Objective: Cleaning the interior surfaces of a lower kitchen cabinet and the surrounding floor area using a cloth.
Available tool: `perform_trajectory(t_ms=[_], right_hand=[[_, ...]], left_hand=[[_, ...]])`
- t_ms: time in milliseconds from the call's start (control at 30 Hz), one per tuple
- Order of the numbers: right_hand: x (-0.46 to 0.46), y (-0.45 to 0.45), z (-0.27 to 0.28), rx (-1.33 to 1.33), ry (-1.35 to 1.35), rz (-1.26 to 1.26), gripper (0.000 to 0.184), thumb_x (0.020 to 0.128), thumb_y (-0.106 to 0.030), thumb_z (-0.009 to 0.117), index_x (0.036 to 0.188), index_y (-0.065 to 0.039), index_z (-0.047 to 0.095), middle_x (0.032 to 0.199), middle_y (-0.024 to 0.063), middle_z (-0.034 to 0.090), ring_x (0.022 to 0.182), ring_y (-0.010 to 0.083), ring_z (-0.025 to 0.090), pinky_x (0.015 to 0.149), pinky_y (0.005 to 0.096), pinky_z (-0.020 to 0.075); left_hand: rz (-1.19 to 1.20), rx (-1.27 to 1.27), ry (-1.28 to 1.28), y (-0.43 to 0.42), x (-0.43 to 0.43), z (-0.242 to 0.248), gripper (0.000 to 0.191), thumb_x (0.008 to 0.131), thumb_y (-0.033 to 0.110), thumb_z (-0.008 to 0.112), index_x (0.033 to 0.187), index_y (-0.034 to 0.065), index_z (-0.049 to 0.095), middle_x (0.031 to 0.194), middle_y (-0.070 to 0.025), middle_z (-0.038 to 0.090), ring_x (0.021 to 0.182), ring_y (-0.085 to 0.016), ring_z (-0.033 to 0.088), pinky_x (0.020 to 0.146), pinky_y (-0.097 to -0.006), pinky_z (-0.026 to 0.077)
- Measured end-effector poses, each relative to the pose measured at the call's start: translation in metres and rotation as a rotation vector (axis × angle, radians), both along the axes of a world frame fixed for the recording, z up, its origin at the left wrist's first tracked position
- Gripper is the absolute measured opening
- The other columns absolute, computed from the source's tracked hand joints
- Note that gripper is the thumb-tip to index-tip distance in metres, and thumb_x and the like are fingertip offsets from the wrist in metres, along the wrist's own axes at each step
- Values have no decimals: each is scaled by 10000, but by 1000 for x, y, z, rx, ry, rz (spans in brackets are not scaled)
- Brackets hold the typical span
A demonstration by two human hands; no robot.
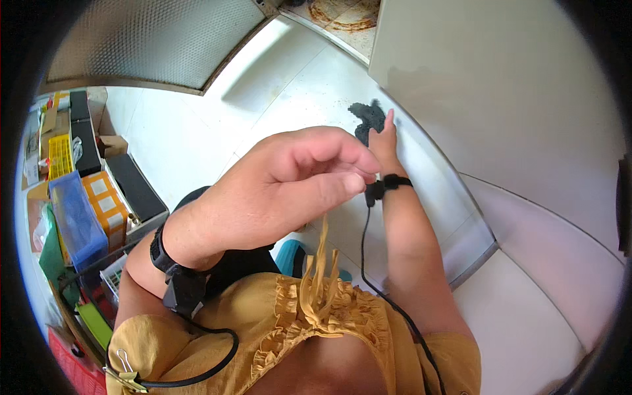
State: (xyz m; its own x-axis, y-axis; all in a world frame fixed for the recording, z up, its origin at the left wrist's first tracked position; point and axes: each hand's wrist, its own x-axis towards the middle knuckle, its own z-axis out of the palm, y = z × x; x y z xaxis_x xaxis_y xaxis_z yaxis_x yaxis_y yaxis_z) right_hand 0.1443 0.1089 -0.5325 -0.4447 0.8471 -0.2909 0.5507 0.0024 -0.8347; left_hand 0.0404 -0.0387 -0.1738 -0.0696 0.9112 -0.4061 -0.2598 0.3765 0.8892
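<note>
My left hand hangs in the air close below the camera, loosely curled, with a gap between thumb and fingers. Nothing shows inside it. Farther down, at the pale tiled floor, my right hand is on a dark, ragged cloth. One finger sticks out past the cloth; the others are partly hidden against it. A few dark specks lie on the tiles around the cloth. Each wrist wears a black strap with a small device and a cable.
A white panel rises along the right side. At upper left hangs a textured panel with a metal frame. Boxes line the left, among them a blue plastic bin and a yellow basket. A brown-stained surface shows at the top.
</note>
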Motion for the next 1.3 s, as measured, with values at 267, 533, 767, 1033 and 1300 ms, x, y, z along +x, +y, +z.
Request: perform_trajectory(t_ms=[267, 533, 767, 1033, 1300], right_hand=[[225, 23, -47, 109, -229, -448, 323, 701, -13, 532, 1009, 67, 591, 990, 225, 639, 928, 367, 605, 849, 422, 474], [103, 70, -117, 292, -909, 121, 367, 832, -219, 566, 1127, -2, 590, 1178, 138, 597, 1151, 297, 501, 1000, 357, 356], [-14, 58, -43, -11, -268, 124, 778, 799, -447, 603, 1366, 42, 392, 1318, 295, 471, 1265, 395, 423, 1081, 385, 328], [135, 32, 19, -40, -501, 264, 565, 865, -392, 561, 1240, 30, 549, 1272, 231, 548, 1208, 336, 508, 1023, 360, 390], [174, -19, 232, 148, -520, 503, 469, 897, -305, 545, 1241, 12, 550, 1220, 196, 598, 1162, 305, 550, 981, 353, 418]], left_hand=[[174, 24, 106, -10, -17, 2, 311, 906, 259, 563, 1061, -9, 590, 979, -117, 650, 903, -207, 642, 820, -320, 509], [126, 14, 177, -5, -17, -2, 324, 908, 287, 558, 1062, 3, 587, 992, -116, 645, 893, -204, 646, 798, -308, 503], [6, 33, 166, 5, -11, -4, 260, 937, 207, 521, 1089, 13, 603, 1015, -86, 658, 921, -168, 639, 814, -295, 498], [29, 171, 188, 3, -26, -14, 285, 949, 268, 532, 1112, 49, 611, 1019, -65, 660, 926, -146, 636, 818, -271, 494], [204, 238, -51, 11, -37, -41, 223, 922, 257, 566, 995, 52, 615, 926, -47, 648, 857, -142, 641, 769, -265, 505]])
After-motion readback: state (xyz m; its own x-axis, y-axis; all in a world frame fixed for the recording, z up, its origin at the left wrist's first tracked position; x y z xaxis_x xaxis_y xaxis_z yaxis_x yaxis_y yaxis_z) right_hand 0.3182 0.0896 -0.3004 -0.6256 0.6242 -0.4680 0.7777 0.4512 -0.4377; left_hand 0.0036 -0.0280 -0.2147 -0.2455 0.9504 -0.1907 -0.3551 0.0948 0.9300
